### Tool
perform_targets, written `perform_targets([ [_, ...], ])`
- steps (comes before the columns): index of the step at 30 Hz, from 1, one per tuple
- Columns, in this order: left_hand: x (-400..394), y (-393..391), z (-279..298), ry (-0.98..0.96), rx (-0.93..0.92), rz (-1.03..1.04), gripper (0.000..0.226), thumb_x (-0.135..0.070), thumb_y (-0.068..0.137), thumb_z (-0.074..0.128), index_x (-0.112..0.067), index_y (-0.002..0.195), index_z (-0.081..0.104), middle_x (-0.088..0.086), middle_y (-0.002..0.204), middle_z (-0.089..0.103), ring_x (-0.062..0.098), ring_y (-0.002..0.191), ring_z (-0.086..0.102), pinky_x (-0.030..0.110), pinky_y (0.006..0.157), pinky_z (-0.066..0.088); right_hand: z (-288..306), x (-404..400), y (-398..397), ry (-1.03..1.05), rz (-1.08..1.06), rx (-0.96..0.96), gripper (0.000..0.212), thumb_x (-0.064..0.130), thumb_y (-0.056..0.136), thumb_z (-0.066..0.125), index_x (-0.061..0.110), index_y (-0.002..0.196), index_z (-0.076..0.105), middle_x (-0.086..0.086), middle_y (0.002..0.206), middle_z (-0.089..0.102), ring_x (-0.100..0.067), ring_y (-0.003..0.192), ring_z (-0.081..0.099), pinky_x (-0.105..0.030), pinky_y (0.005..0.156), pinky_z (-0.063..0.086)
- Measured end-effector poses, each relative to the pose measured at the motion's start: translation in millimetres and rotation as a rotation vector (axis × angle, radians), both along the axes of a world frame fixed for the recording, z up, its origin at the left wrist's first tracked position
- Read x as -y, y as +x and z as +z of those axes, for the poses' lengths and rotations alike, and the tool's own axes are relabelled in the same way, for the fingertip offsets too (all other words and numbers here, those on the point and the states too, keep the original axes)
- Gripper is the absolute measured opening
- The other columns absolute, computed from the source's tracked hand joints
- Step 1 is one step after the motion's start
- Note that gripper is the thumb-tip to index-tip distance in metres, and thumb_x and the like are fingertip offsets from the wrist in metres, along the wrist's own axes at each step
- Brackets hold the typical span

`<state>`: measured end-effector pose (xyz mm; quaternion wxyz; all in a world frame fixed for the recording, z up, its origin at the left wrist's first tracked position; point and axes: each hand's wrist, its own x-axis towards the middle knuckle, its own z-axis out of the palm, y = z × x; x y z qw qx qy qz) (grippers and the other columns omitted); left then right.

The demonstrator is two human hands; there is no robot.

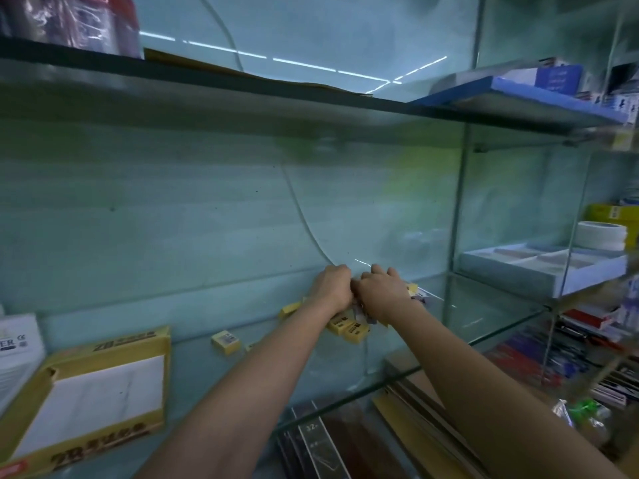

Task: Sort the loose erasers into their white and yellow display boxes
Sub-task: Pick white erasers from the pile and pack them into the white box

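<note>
Now, starting far left on the glass shelf (pixel 193 354), a white box (pixel 17 344) shows only the letters "ER" and a CE mark. Beside it lies the yellow display box (pixel 93 392), open side up with its white floor bare, "2B" printed on its rims, and it looks ready to take erasers. Moving right, one loose yellow eraser (pixel 225 341) lies alone on the glass, well apart from the rest. Then the left hand (pixel 330 288), fingers curled down into the eraser pile (pixel 349 328) at the back of the shelf, touching the right hand (pixel 382 292), which curls over the same heap; I'd judge both are gathering a batch, though exactly what each grips is hidden. Print on those wrappers is too blurred to read. Far right, a blue tray (pixel 518 274) sits in the next bay.
</note>
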<state>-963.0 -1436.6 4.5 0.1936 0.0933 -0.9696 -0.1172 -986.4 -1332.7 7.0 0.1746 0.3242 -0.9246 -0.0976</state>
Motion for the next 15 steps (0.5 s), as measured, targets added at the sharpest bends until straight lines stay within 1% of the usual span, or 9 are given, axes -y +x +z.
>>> perform_targets([
  [2,3,4,3,0.012,-0.019,-0.022,0.015,-0.014,0.084,0.054,-0.003,0.089,0.061,0.021,0.103,0.063,0.037,0.099,0.059,0.035,0.076,0.046,0,1,-2,-0.043,-0.011,0.011,0.046,0.023,0.080,0.063,0.026,0.123,0.046,-0.005,0.120,0.050,-0.025,0.119,0.038,-0.036,0.091,0.032],
  [4,8,11,9,0.059,-0.063,-0.042,0.018,-0.018,0.082,0.058,-0.002,0.086,0.064,0.019,0.099,0.066,0.035,0.096,0.060,0.034,0.074,0.046,-2,2,-4,-0.158,-0.005,0.028,0.037,0.031,0.083,0.060,0.026,0.118,0.049,-0.005,0.118,0.050,-0.024,0.116,0.040,-0.036,0.089,0.031],
  [6,16,18,16,0.196,-0.172,-0.061,0.016,-0.014,0.082,0.057,-0.004,0.089,0.068,0.014,0.098,0.068,0.030,0.095,0.062,0.033,0.078,0.048,-2,3,-2,-0.341,0.038,0.059,0.030,0.031,0.085,0.058,0.023,0.113,0.050,-0.004,0.115,0.053,-0.024,0.113,0.041,-0.037,0.087,0.032],
  [7,20,21,19,0.300,-0.231,-0.079,0.016,-0.011,0.082,0.056,-0.006,0.092,0.068,0.012,0.098,0.069,0.027,0.095,0.062,0.031,0.080,0.048,-1,3,2,-0.478,0.079,0.115,0.025,0.031,0.088,0.055,0.021,0.110,0.051,-0.002,0.111,0.055,-0.022,0.109,0.043,-0.035,0.085,0.034],
  [9,30,29,24,0.500,-0.315,-0.138,0.017,-0.006,0.084,0.054,-0.010,0.098,0.063,0.008,0.096,0.065,0.023,0.093,0.061,0.031,0.083,0.049,4,4,13,-0.829,0.174,0.354,0.016,0.028,0.090,0.053,0.017,0.101,0.051,0.002,0.098,0.061,-0.016,0.088,0.050,-0.022,0.069,0.040],
  [10,35,33,25,0.578,-0.339,-0.165,0.016,-0.005,0.086,0.053,-0.011,0.100,0.060,0.006,0.092,0.062,0.022,0.092,0.060,0.033,0.084,0.051,6,5,19,-1.002,0.212,0.501,0.012,0.025,0.090,0.054,0.016,0.098,0.051,0.001,0.093,0.064,-0.013,0.076,0.052,-0.019,0.058,0.040],
  [11,40,38,26,0.657,-0.362,-0.187,0.015,-0.004,0.088,0.052,-0.012,0.100,0.058,0.003,0.089,0.057,0.023,0.092,0.060,0.035,0.085,0.053,8,6,24,-1.144,0.233,0.615,0.011,0.022,0.090,0.054,0.015,0.097,0.050,-0.002,0.092,0.067,-0.014,0.070,0.054,-0.019,0.054,0.040],
  [13,47,47,27,0.837,-0.403,-0.211,0.012,-0.004,0.091,0.051,-0.013,0.097,0.055,0.001,0.087,0.051,0.029,0.094,0.063,0.041,0.082,0.056,10,8,32,-1.314,0.257,0.795,0.009,0.018,0.091,0.052,0.012,0.097,0.049,-0.008,0.089,0.070,-0.019,0.079,0.062,-0.027,0.061,0.041],
  [15,53,58,29,0.972,-0.432,-0.208,0.010,-0.003,0.092,0.049,-0.012,0.095,0.054,0.005,0.089,0.051,0.033,0.087,0.065,0.041,0.076,0.058,13,14,43,-1.390,0.311,0.977,0.007,0.018,0.094,0.049,0.011,0.096,0.047,-0.005,0.080,0.071,-0.016,0.080,0.065,-0.027,0.064,0.042],
])
